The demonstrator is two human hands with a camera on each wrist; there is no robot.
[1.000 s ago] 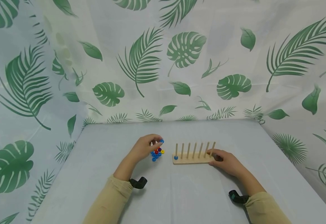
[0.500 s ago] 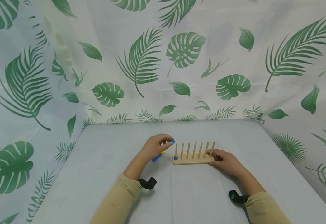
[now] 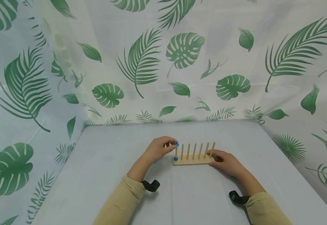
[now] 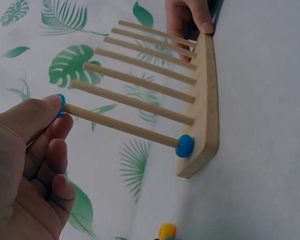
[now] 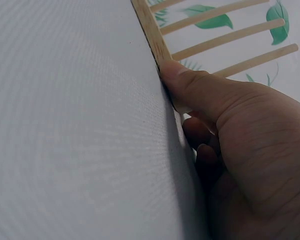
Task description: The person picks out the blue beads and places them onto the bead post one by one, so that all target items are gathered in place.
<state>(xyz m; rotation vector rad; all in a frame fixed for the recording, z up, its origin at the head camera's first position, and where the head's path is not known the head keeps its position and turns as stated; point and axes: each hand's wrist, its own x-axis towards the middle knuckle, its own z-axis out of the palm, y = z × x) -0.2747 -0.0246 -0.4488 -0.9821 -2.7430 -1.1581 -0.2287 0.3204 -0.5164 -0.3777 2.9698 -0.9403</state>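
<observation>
Partly, the hands (image 3: 158,149) (image 3: 227,162) cover the upper blue bead (image 3: 176,144) and wooden rack (image 3: 192,161).

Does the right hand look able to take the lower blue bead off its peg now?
Probably not: the right hand grips the opposite end of the stand, and the left hand holds another blue bead at the tip of the peg, blocking the lower bead.

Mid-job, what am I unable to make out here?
Left wrist: whether the peg is inside the held bead, hidden by the thumb; most loose beads, cut off by the bottom edge.
Head: loose beads, nearly all behind the left hand.
Right wrist: far end of the board, cut off by top edge.
</observation>
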